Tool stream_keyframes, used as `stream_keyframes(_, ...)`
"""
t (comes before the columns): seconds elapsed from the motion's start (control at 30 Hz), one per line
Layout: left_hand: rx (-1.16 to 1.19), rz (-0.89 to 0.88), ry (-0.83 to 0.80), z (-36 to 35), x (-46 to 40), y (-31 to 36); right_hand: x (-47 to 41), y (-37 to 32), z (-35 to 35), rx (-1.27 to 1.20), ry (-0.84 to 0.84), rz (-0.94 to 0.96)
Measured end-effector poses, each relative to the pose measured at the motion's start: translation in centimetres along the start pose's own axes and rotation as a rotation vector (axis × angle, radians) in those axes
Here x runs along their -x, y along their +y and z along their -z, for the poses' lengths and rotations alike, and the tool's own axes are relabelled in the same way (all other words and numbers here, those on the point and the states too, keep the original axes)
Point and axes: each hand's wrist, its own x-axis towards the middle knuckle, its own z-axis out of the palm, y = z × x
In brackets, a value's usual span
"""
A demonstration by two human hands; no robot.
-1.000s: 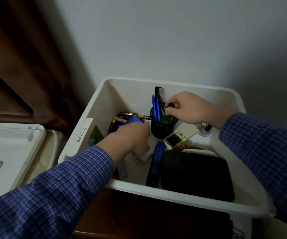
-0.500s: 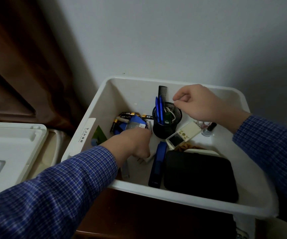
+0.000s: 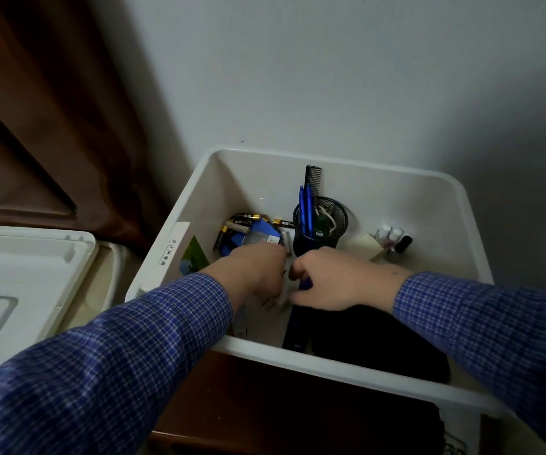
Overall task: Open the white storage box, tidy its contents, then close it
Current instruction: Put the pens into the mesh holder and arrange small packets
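White storage box [image 3: 455,205] open, centre-right of frame; lid [image 3: 18,274] off, lying at left edge. Inside: mesh pen cup [image 3: 332,221] holding blue pens [image 3: 305,208], comb [image 3: 313,177]; batteries [image 3: 242,223] upper left; small bottles [image 3: 394,238] right; black pouch [image 3: 386,346] near front wall. Left hand [image 3: 258,270] and right hand [image 3: 337,277] meet mid-box, fingers curled downward, grip hidden — cannot tell what they pinch. Blue stapler [image 3: 296,330] partly covered by right hand.
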Motion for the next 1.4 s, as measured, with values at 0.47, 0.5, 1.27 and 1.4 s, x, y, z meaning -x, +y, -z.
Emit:
stream_keyframes(0.47,0.035,0.103,0.086,1.2,0.0,-1.1,-2.7,-0.8,-2.5,-0.013,0.067,-0.134)
stream_keyframes(0.5,0.055,0.107,0.095,1.4,0.0,-1.2,-2.8,-0.9,-2.6,-0.007,0.075,-0.138)
stream_keyframes(1.27,1.59,0.097,0.985,5.0,1.1,-3.1,-0.8,-0.6,-0.8,-0.072,0.213,0.073)
stream_keyframes(1.4,1.559,0.097,0.986,4.5,0.9,-2.8,-4.2,-1.7,-1.3,0.136,0.121,0.067)
